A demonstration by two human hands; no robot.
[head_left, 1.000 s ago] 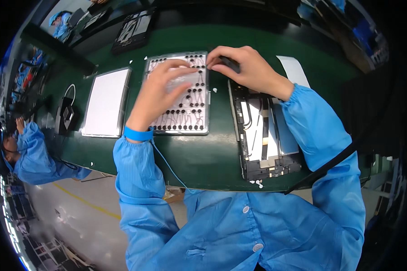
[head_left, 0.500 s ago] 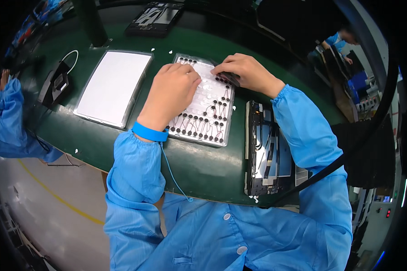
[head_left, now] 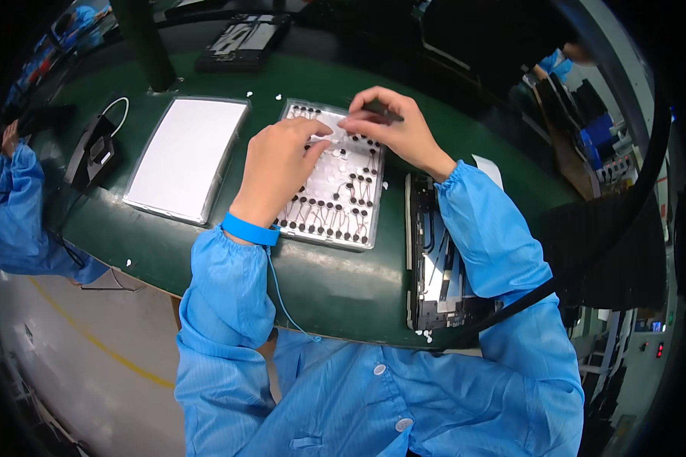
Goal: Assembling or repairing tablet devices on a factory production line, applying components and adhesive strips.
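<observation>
A clear tray with a white sheet (head_left: 329, 177) lies on the green bench, bearing rows of small black round parts (head_left: 329, 230) with thin dark wires, and pale round dots. Over its far left part is my left hand (head_left: 282, 156), wearing a blue wrist strap; its thumb and forefinger are nearly together, and what they hold is too small to name. Facing it above the tray's far right, my right hand (head_left: 396, 129) has bent fingers, with its thumb close to the left fingertips. A dark slim thing shows within the right fingers, blurred and partly hidden.
A second white-topped tray (head_left: 190, 156) lies to the left, a black device (head_left: 91, 152) with a white cable beyond it. By my right forearm stands an opened device frame (head_left: 434, 266). Another black unit (head_left: 244, 38) sits at the back. A co-worker's blue sleeve (head_left: 11, 206) is far left.
My right hand has lifted slightly and moved left, its fingers opening upward. My left thumb and forefinger now show facing the right hand. The view has shifted slightly.
</observation>
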